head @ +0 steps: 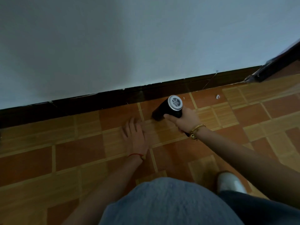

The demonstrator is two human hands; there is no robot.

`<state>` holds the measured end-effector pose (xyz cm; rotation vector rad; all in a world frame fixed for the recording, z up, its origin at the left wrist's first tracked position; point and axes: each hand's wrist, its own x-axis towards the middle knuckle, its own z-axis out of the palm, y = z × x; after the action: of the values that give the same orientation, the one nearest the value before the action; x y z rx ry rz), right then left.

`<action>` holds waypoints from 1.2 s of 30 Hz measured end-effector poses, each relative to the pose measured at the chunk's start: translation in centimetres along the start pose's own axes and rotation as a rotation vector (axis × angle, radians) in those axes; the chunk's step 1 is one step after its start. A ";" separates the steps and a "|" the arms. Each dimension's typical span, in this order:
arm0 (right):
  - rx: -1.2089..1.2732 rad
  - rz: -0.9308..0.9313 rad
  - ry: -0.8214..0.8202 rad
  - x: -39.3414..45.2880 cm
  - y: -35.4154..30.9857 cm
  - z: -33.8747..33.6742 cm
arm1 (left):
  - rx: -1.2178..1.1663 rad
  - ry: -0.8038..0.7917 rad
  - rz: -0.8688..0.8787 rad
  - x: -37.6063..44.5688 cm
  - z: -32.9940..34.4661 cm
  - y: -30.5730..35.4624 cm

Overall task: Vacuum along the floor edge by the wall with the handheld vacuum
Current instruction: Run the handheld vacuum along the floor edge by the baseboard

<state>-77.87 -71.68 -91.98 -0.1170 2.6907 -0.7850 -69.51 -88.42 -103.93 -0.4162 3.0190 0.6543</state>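
Note:
My right hand (185,120) grips the handle of a black handheld vacuum (168,108) with a silver vented rear cap. Its nozzle rests on the brown tiled floor (81,153), pointing left, a short way in front of the dark skirting board (113,99) under the pale wall (129,38). My left hand (135,135) lies flat on the tiles, fingers spread, just left of the nozzle and apart from it. Small white scraps (217,96) lie on the floor to the right of the vacuum, near the skirting.
A dark door frame or furniture edge (279,62) meets the wall at the far right. My knee in blue jeans (170,203) and a light shoe (230,182) fill the lower middle. Tiled floor stretches to the left and right.

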 end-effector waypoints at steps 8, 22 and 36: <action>-0.009 0.000 -0.025 1.4 1.6 -2.0 | 0.012 0.054 -0.017 0.7 1.0 1.5; -0.008 -0.312 -0.026 4.5 6.7 -2.8 | 0.110 0.146 -0.055 0.8 2.9 1.9; -0.065 -0.301 -0.014 7.5 11.0 -6.7 | 0.318 0.047 -0.131 0.9 1.9 4.3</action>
<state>-87.04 -60.27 -94.78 -0.5518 2.7209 -0.7754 -71.52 -84.11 -104.05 -0.6116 3.0284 0.1532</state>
